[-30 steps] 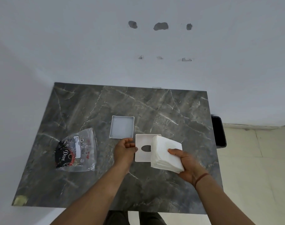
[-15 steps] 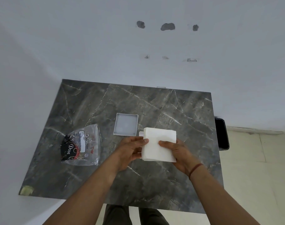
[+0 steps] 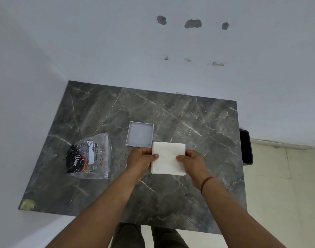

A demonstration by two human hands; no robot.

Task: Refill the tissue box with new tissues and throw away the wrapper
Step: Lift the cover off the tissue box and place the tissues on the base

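Tissues: stack (image 3: pixel 168 158), a second ago tilted in my right hand (image 3: pixel 193 162) alone, now lies flat, hiding the slotted lid.
Fingers: left hand (image 3: pixel 141 160) and right clamped on its edges.
Base: tray (image 3: pixel 140 134) just beyond, unfilled.
Wrapper: bag (image 3: pixel 89 157) on table (image 3: pixel 197 122), undiscarded.

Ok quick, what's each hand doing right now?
Left hand: closed on the left edge of the tissue stack.
Right hand: closed on the stack's right edge.

The tissue stack (image 3: pixel 168 158), a second ago tilted in the right hand (image 3: pixel 192 162) alone, now lies flat between both hands (the left hand (image 3: pixel 141 161) joined), hiding the slotted lid.
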